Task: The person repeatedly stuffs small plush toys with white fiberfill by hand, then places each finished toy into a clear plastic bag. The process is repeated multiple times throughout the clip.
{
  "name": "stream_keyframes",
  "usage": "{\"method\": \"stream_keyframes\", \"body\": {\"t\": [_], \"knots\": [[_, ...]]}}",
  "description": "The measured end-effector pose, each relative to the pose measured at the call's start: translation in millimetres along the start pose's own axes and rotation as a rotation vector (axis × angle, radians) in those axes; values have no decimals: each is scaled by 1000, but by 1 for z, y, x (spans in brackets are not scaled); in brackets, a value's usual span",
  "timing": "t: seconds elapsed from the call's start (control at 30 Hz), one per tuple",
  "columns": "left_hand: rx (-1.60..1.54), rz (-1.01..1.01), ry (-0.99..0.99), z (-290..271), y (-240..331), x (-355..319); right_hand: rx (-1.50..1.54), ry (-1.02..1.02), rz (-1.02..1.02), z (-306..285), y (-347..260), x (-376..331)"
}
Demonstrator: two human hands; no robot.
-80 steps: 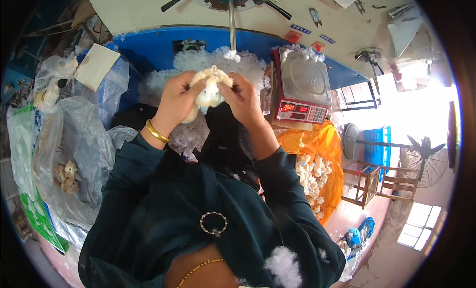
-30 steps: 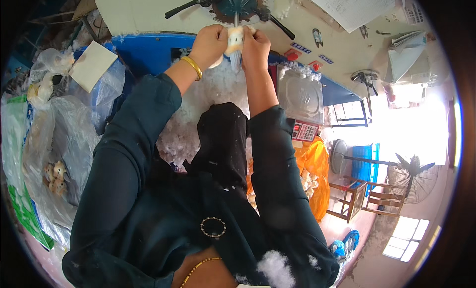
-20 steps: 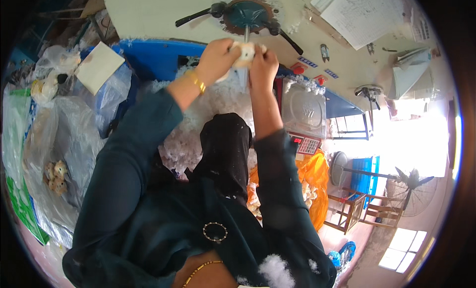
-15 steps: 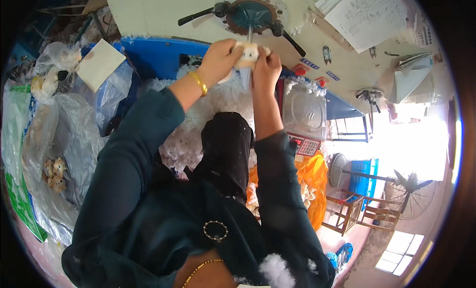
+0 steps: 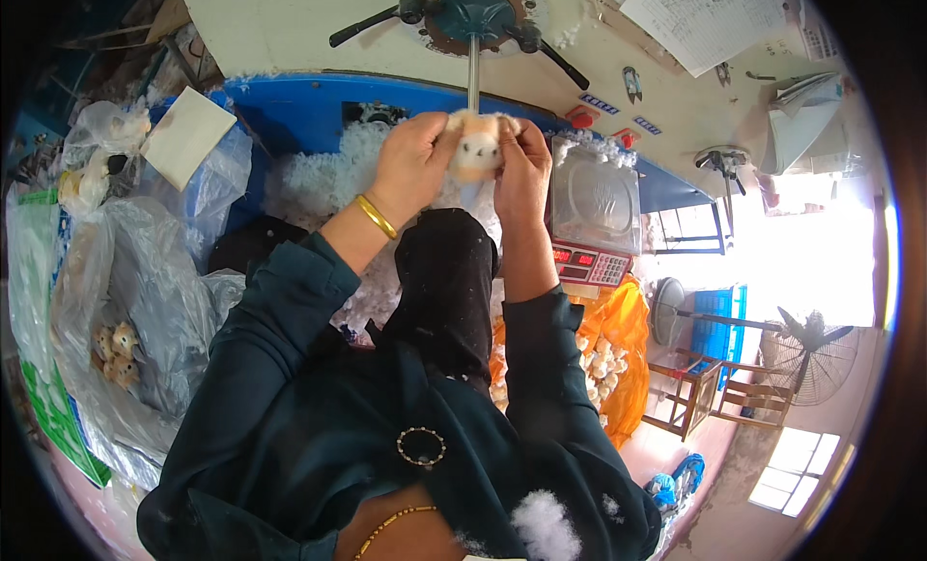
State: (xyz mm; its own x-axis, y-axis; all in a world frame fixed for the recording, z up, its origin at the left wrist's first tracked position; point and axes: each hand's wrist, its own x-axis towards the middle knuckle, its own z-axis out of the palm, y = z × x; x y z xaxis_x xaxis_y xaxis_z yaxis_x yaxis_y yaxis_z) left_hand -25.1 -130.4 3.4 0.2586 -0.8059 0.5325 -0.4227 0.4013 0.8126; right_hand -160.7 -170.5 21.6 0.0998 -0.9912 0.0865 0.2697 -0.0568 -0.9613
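Observation:
A small cream-and-tan plush animal piece (image 5: 478,148) with dark eyes is held between my two hands, by the lower end of a metal tube (image 5: 473,73). My left hand (image 5: 410,165) grips its left side, and a gold bangle circles that wrist. On the other side, my right hand (image 5: 524,170) pinches the plush with thumb and fingers. The tube comes out of a green round fitting (image 5: 470,15) with black-handled levers on the pale machine panel. Whether the tube's tip is inside the plush or behind it is hidden.
Loose white stuffing (image 5: 323,180) lies below the blue ledge (image 5: 290,102). Similar plush pieces (image 5: 118,353) sit in a clear plastic bag (image 5: 154,271) at left. A scale (image 5: 591,262) and an orange bag (image 5: 628,368) of pale plush pieces stand at right. Thread snips (image 5: 632,84) lie on the panel.
Both hands have come down toward me with the plush piece, and a longer stretch of the metal tube shows above it. Both hands still hold the plush.

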Motion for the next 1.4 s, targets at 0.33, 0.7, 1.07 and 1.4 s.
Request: {"method": "stream_keyframes", "body": {"t": [0.33, 0.7, 1.07, 1.4], "knots": [[106, 83, -2, -10, 3, 0, 55, 11, 1, -5, -1, -11], [181, 88, -38, -19, -9, -3, -43, -36, -220, 9, 0, -31], [171, 135, -63, -19, 17, -20, 99, -18, -116, -12, 5, -26], [-928, -705, -225, -47, 12, -24, -780, -433, 180, -148, -61, -68]]}}
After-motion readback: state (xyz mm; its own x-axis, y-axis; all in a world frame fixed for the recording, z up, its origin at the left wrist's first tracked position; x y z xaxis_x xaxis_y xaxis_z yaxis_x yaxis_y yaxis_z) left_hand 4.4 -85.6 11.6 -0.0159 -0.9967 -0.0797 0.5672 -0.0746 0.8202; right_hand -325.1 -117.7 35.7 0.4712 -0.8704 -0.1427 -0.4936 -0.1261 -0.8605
